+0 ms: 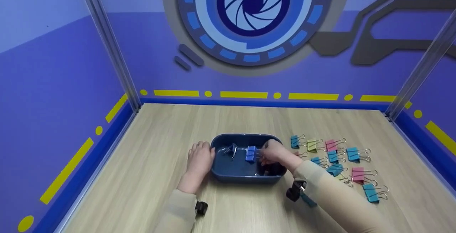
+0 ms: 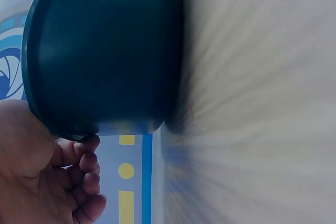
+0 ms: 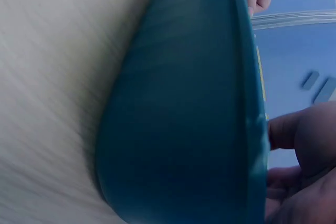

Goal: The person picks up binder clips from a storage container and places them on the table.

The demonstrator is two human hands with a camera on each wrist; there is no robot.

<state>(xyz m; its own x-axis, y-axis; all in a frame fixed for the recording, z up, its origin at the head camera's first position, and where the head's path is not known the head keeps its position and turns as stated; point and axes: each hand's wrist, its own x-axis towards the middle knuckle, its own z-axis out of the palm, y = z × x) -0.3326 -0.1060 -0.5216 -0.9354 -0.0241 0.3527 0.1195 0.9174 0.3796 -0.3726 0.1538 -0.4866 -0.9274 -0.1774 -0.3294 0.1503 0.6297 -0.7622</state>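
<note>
A dark blue plastic bin (image 1: pixel 245 179) stands on the table. At its left end my left hand (image 1: pixel 200 157) grips the rim, the thumb on the inner side; in the left wrist view the hand's curled fingers (image 2: pixel 90 184) show beside the bin's corner. My right hand (image 1: pixel 273 151) reaches over the right rim into the bin and pinches a blue binder clip (image 1: pixel 250 154) by its wire handles. Left of it in the bin lies a dark blue binder clip (image 1: pixel 232 149). Dark clips (image 1: pixel 272 170) lie under the right hand, partly hidden. In the right wrist view the bin wall hides the right fingertips.
Right of the bin, several teal, pink and yellow binder clips lie spread on the wooden table (image 1: pixel 171 126), among them a pink clip (image 1: pixel 358 174) and a teal clip (image 1: pixel 371 192). A teal clip (image 1: pixel 308 200) shows under the right forearm. Blue panels (image 1: pixel 149 47) enclose the table.
</note>
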